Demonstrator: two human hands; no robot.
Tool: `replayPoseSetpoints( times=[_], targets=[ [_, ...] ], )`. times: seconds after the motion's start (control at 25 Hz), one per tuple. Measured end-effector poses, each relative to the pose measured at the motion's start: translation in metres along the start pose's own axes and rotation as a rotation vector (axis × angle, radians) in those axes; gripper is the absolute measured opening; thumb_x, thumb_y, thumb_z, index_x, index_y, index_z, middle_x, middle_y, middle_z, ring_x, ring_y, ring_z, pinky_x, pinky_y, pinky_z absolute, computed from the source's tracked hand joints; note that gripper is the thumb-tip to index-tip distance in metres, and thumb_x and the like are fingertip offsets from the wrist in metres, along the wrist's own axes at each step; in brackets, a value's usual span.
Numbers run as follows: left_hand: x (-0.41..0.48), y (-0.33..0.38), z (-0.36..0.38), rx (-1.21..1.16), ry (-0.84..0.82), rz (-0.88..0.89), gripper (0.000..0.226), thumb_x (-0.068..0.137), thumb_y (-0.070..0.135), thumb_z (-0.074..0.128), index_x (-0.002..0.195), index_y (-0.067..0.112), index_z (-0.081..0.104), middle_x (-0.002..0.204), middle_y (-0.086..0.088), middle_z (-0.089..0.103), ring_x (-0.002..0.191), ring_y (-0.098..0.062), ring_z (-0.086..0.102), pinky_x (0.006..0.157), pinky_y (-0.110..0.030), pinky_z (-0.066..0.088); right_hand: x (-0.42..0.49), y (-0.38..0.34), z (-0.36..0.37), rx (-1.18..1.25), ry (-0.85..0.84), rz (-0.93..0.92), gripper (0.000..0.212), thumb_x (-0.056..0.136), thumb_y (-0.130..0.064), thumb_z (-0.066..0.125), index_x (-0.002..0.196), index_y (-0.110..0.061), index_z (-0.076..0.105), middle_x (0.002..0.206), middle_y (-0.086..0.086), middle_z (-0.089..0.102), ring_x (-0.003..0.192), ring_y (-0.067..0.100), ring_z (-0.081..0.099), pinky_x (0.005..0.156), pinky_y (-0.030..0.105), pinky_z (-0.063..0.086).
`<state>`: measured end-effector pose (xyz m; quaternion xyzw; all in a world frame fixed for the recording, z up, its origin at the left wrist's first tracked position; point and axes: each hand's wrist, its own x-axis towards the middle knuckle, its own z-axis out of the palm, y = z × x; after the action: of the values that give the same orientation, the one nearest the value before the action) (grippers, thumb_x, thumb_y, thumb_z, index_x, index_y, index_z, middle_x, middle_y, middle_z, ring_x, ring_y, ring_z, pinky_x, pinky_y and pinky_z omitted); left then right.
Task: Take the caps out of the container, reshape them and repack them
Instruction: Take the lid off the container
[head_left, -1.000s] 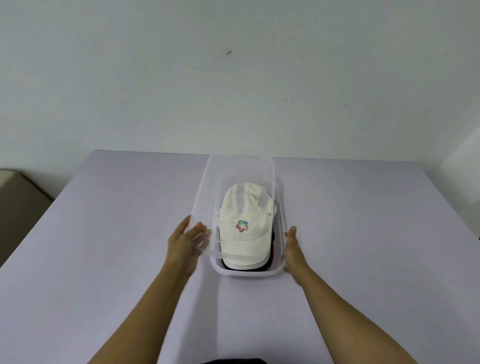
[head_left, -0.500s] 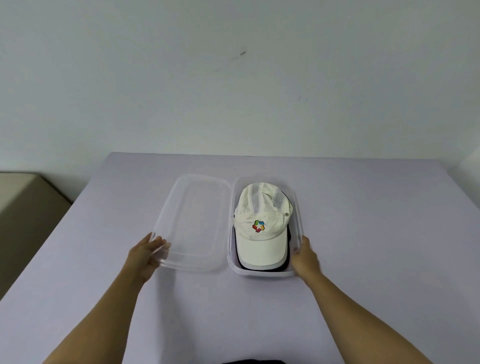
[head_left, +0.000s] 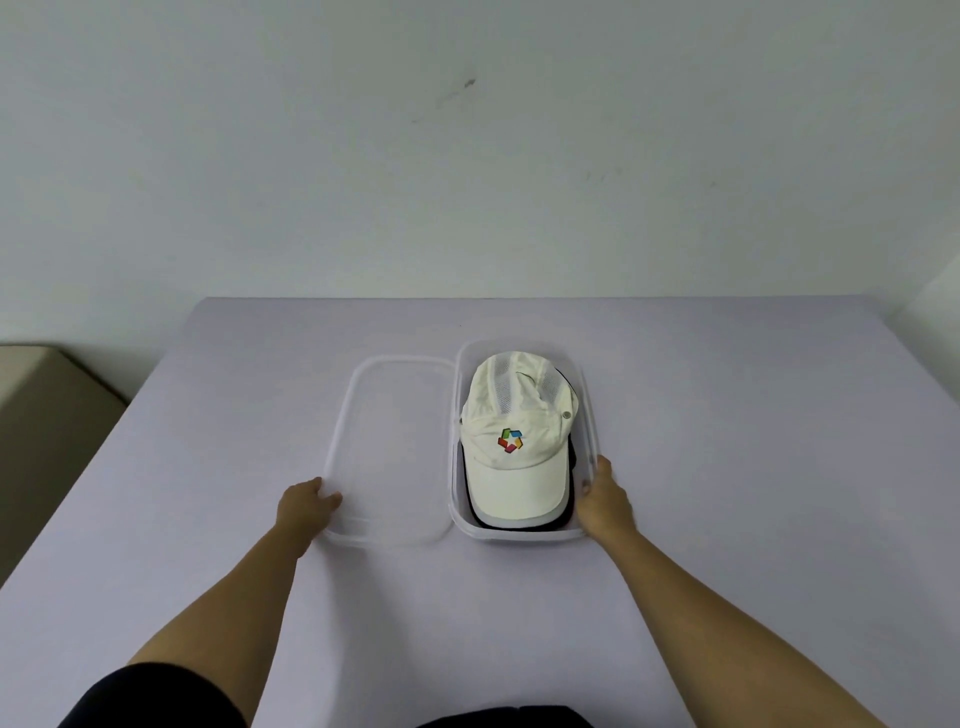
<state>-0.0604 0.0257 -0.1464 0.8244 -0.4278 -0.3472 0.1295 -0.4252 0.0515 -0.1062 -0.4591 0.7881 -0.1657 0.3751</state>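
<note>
A clear plastic container (head_left: 589, 415) stands open on the lavender table. A white cap (head_left: 519, 441) with a multicoloured logo lies on top inside it, brim towards me. A dark cap (head_left: 570, 457) shows beneath it at the edges. The clear lid (head_left: 389, 452) lies flat on the table just left of the container. My left hand (head_left: 304, 506) rests on the lid's near left corner, fingers curled over its rim. My right hand (head_left: 602, 501) presses against the container's near right corner.
The lavender table (head_left: 727, 467) stretches out on all sides of the container. A beige box-like object (head_left: 47, 415) sits beyond the table's left edge. A pale wall rises behind the far edge.
My left hand lifted the lid off the container, swung it left and laid it flat on the table. My right hand stayed at the container's near right corner.
</note>
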Motion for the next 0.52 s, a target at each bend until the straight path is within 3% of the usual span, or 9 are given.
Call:
replayPoseSetpoints(
  times=[0.24, 0.32, 0.4, 0.48, 0.52],
  targets=[
    [0.001, 0.012, 0.005, 0.252, -0.008, -0.028, 0.041, 0.092, 0.021, 0.051, 0.124, -0.003, 0.052, 0.128, -0.025, 0.051, 0.114, -0.041, 0.051, 0.098, -0.043, 0.043, 0.002, 0.003, -0.004, -0.014, -0.058, -0.029, 0.062, 0.093, -0.005, 0.04, 0.147, -0.011, 0.011, 0.129, 0.021, 0.051, 0.109, 0.034, 0.054, 0.086, 0.033, 0.043],
    [-0.009, 0.031, 0.011, 0.283, 0.06, -0.004, 0.05, 0.094, 0.023, 0.048, 0.136, -0.003, 0.037, 0.14, -0.027, 0.035, 0.125, -0.044, 0.038, 0.105, -0.047, 0.036, 0.006, 0.008, -0.006, -0.181, 0.039, -0.207, 0.068, 0.091, -0.011, 0.047, 0.148, -0.009, 0.011, 0.149, 0.019, 0.031, 0.133, 0.033, 0.035, 0.107, 0.037, 0.033],
    [-0.024, 0.058, 0.024, 0.135, 0.157, 0.191, 0.053, 0.096, 0.02, 0.046, 0.141, -0.004, 0.031, 0.146, -0.028, 0.028, 0.133, -0.043, 0.029, 0.11, -0.048, 0.029, 0.009, 0.004, -0.014, -0.375, 0.14, -0.525, 0.071, 0.084, -0.015, 0.055, 0.146, -0.008, 0.021, 0.154, 0.017, 0.021, 0.141, 0.032, 0.022, 0.115, 0.044, 0.024],
    [-0.038, 0.09, 0.041, 0.021, 0.127, 0.403, 0.053, 0.099, 0.022, 0.041, 0.145, -0.001, 0.028, 0.151, -0.024, 0.028, 0.14, -0.035, 0.026, 0.115, -0.042, 0.022, 0.013, -0.012, -0.023, -0.509, -0.011, -0.747, 0.075, 0.078, -0.016, 0.061, 0.145, -0.015, 0.027, 0.156, 0.011, 0.016, 0.142, 0.028, 0.021, 0.115, 0.043, 0.025],
    [-0.046, 0.105, 0.051, -0.01, 0.074, 0.461, 0.054, 0.1, 0.025, 0.038, 0.147, 0.001, 0.024, 0.154, -0.019, 0.026, 0.143, -0.031, 0.024, 0.117, -0.038, 0.019, 0.013, -0.021, -0.026, -0.559, -0.149, -0.765, 0.079, 0.077, -0.018, 0.064, 0.146, -0.021, 0.025, 0.158, 0.006, 0.008, 0.144, 0.024, 0.014, 0.116, 0.041, 0.023]
  ],
)
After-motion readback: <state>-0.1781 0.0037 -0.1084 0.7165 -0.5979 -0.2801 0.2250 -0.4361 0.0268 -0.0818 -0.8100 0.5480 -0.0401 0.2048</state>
